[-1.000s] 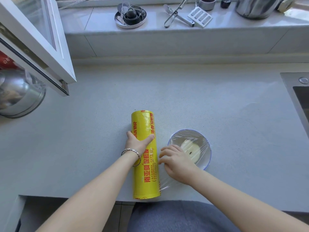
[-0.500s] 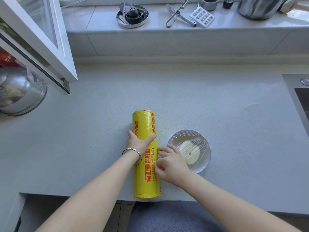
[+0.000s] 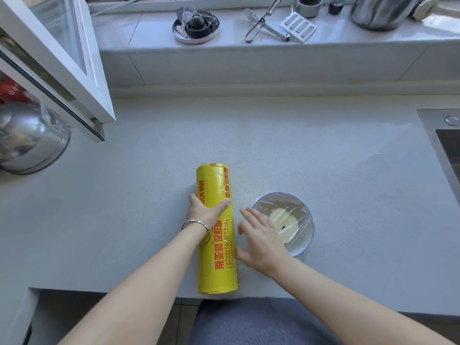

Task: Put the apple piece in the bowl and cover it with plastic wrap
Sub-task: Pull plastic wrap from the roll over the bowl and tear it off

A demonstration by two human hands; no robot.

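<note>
A yellow roll of plastic wrap lies lengthwise on the counter near its front edge. My left hand presses down across the roll's upper half. To the right stands a white bowl with a blue rim, clear film stretched over its top. A pale apple piece shows through the film. My right hand hovers between roll and bowl, fingers spread and pointing up-left, overlapping the bowl's left edge. A loose bit of film lies under that hand by the roll.
An open white window sash juts over the counter at left, above a steel pot. A sink sits at the right edge. The back sill holds a round tray of small items, tongs, a grater and a steel kettle.
My right hand had pinched the film at the roll's right side; now it has lifted off with fingers spread. The left hand, roll and bowl have stayed put.
</note>
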